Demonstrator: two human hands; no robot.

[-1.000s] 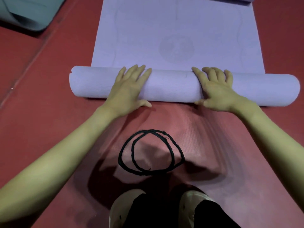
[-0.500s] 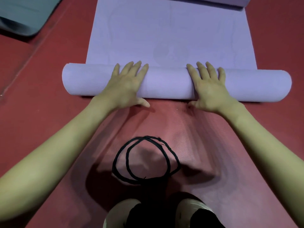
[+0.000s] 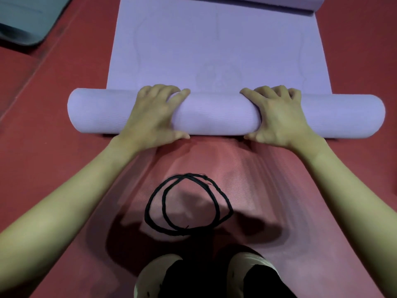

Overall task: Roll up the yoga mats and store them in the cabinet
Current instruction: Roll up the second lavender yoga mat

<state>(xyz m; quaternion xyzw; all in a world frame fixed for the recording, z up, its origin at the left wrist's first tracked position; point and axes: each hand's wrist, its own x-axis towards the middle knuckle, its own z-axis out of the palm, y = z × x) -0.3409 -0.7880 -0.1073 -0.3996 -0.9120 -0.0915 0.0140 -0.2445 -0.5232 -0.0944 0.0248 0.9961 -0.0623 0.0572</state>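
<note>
Pale lilac foam yoga mat (image 3: 217, 46) lies on the red floor (image 3: 43, 158), partly rolled. The rolled portion forms a thick horizontal cylinder at the near end; the remainder lies flat beyond it. The far edge curls upward. A dark grey-green foam mat (image 3: 25, 20) lies at the upper left.

From my feed I see a red floor (image 3: 53, 160) filling the view, with a ridged texture showing where light falls on it near the middle. A darker seam line (image 3: 36, 67) runs diagonally across the floor at the left. Light comes from above and behind, throwing a dark shadow (image 3: 129, 250) low in the centre.
</note>
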